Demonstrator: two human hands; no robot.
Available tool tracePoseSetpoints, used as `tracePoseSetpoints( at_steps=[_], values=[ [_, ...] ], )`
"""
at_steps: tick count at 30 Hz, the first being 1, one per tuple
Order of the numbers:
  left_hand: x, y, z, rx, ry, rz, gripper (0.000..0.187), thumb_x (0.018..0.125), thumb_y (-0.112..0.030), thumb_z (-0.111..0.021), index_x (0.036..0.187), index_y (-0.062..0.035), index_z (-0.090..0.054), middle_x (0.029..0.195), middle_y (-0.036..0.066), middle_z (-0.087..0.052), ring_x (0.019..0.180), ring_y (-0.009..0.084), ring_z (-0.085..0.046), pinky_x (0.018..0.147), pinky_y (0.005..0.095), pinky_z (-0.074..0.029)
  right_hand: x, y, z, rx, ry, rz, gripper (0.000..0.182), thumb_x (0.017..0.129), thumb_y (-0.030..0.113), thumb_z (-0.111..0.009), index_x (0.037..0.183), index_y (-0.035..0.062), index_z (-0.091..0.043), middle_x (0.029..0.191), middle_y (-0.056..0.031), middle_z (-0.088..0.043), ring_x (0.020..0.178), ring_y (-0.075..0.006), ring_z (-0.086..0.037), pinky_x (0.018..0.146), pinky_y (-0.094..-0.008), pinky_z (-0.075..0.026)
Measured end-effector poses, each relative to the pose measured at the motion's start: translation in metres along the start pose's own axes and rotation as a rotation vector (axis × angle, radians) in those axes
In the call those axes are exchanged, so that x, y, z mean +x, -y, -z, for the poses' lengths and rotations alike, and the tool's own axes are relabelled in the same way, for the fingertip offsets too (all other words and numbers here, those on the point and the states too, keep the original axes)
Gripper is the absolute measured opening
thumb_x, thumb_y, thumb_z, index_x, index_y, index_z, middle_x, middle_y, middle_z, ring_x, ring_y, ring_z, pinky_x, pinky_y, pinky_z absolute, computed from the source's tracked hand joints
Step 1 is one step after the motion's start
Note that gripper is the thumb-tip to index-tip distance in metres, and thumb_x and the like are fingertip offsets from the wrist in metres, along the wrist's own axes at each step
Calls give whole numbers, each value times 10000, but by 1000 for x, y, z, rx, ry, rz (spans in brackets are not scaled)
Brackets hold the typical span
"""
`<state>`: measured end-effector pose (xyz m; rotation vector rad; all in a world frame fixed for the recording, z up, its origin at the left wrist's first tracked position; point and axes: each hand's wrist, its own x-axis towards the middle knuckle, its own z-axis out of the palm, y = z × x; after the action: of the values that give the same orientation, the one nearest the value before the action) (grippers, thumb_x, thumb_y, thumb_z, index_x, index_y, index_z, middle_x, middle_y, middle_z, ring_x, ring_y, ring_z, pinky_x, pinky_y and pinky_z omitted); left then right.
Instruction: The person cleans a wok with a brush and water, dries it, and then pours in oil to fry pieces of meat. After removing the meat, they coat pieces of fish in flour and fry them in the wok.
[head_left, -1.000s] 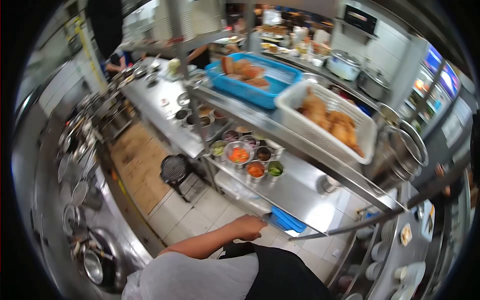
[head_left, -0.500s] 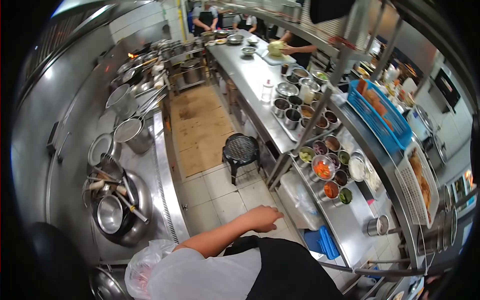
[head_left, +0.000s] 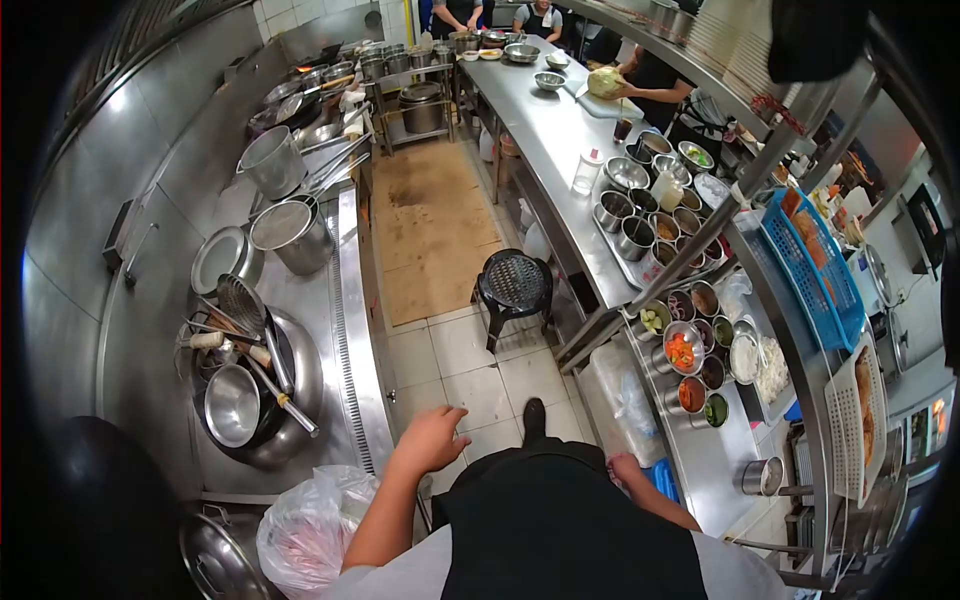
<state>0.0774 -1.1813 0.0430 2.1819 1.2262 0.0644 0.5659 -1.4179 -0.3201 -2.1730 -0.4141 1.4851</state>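
My left hand point(head_left: 430, 441) hangs in the air over the tiled floor, near the left counter's edge, with fingers apart and nothing in it. A clear plastic bag with pinkish contents point(head_left: 305, 545) lies beside my left forearm. Low at my right side, my right hand point(head_left: 628, 470) is next to my black apron point(head_left: 565, 530); its fingers are partly hidden. Just beyond it are a blue plastic object point(head_left: 662, 482) and a large pale container point(head_left: 620, 395) beneath the right-hand shelf.
A black stool point(head_left: 515, 283) stands ahead beside the long steel counter point(head_left: 520, 130). Cardboard point(head_left: 430, 230) covers the aisle floor. Left are a wok with ladles point(head_left: 290, 420) and pots. Right are metal ingredient cups point(head_left: 680, 350). A co-worker holds a cabbage point(head_left: 604, 83).
My left hand has drawn back to the left from across my body. My right hand and a dark shoe now show. The view has shifted, so the counters sit farther right.
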Motion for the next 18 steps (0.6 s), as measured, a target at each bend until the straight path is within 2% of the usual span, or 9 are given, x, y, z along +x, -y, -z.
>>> tracePoseSetpoints(
  at_steps=[3,5,7,9,11,13,15,16,18],
  values=[
    [-4,4,-10,-60,53,73,529,886,-267,-747,1342,-38,-610,1323,207,-638,1206,408,-611,1034,468,-497,1,52,-22,-172,-21,-19,237,941,248,-607,977,81,-772,856,-155,-751,804,-295,-733,701,-462,-553],
    [6,11,-13,-87,74,88,529,884,-256,-750,1342,-30,-611,1303,213,-645,1185,413,-621,1021,468,-504,20,64,-28,-774,-37,385,327,968,304,-538,985,74,-771,921,-189,-752,858,-341,-729,751,-489,-540],
    [20,18,-19,-104,13,99,529,879,-251,-754,1342,-36,-615,1303,215,-648,1202,411,-616,1020,468,-505,47,73,-27,-899,85,549,357,963,345,-550,954,71,-778,947,-189,-758,885,-351,-725,798,-506,-530],
    [44,7,-3,-130,2,197,521,865,-235,-765,1323,-30,-624,1299,222,-650,1212,418,-607,1028,466,-500,55,97,-21,-921,97,472,358,933,359,-570,914,72,-782,924,-188,-756,877,-353,-722,780,-496,-531],
    [70,10,5,-149,-59,179,514,858,-211,-771,1316,-28,-623,1306,222,-643,1196,421,-612,1020,468,-501,74,123,-4,-746,190,271,321,912,309,-583,884,59,-783,871,-168,-757,820,-295,-723,704,-457,-536],
    [98,9,20,-181,-39,176,513,853,-198,-774,1312,-25,-622,1302,221,-642,1191,420,-612,1016,467,-500,125,120,16,-785,180,404,225,897,214,-592,870,57,-750,797,-120,-724,710,-226,-689,589,-399,-520],
    [127,11,36,-214,-25,171,512,848,-186,-778,1308,-22,-621,1298,219,-640,1186,420,-612,1012,467,-499,136,147,27,-444,20,240,111,890,139,-604,885,75,-694,756,-68,-671,624,-179,-632,516,-344,-489],
    [140,13,45,-152,-37,152,512,843,-170,-780,1304,-15,-619,1289,217,-641,1182,421,-611,1009,465,-498,130,166,31,-434,9,218,111,890,139,-604,885,75,-694,756,-68,-671,624,-179,-632,516,-344,-489],
    [165,2,70,-137,-31,179,515,830,-114,-778,1304,-4,-607,1270,215,-640,1178,427,-603,1001,462,-495,120,194,33,-76,-18,34,60,890,127,-620,913,88,-659,749,-55,-651,582,-183,-601,502,-329,-478]
  ],
)
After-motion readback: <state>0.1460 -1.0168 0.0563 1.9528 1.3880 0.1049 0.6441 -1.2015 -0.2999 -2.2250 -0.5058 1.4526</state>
